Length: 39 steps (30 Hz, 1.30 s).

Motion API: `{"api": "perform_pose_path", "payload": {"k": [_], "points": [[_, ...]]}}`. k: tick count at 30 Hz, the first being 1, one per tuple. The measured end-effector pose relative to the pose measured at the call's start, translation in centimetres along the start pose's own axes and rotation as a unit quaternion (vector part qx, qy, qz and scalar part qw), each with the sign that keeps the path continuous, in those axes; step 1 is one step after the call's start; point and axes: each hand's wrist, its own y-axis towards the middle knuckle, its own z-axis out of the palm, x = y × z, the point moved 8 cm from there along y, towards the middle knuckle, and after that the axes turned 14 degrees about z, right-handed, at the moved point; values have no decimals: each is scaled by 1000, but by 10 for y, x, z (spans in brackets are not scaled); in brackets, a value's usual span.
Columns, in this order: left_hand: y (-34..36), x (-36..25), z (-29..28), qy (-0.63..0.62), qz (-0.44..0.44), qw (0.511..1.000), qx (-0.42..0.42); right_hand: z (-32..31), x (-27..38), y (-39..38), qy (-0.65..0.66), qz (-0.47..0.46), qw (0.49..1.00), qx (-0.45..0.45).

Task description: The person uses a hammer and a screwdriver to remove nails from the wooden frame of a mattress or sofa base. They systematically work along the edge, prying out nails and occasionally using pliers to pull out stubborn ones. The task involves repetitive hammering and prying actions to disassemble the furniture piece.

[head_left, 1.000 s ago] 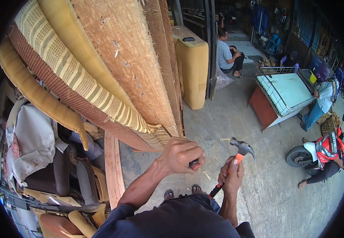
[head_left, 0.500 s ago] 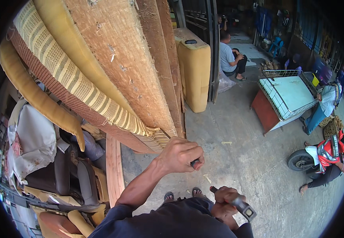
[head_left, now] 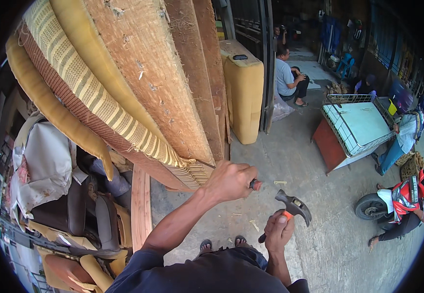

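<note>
Over a grey concrete floor (head_left: 319,234), right-hand fingers (head_left: 276,229) grip a hammer (head_left: 290,207).

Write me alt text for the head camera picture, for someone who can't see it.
Seen from above, a person's left hand grips a red-handled tool against the lower edge of an upended sofa frame, while the right hand holds a claw hammer raised beside it, over a concrete floor.

Soft daylight is spread evenly over the centre, the upper right is left dim, and edges are bent and blackened by fisheye distortion
</note>
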Motion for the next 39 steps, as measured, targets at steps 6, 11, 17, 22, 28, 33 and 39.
{"api": "perform_pose_path", "payload": {"k": [6,11,17,22,28,33,39], "points": [[11,106,41,120,-279,946,109,-20,25,13,126,59,989,-47],[30,56,38,133,-214,961,113,-60,13,0,111,54,990,-65],[32,3,25,67,-74,994,32,-58,12,0,118,61,984,-122],[18,9,21,62,-31,997,36,-49,6,3,131,56,984,-108],[0,-2,14,37,44,998,40,-25,9,-12,145,27,987,-71],[-15,-19,8,-11,116,992,37,8,19,-33,174,-29,984,-33],[-23,-20,17,-35,132,989,64,21,5,-44,186,-14,980,-63]]}}
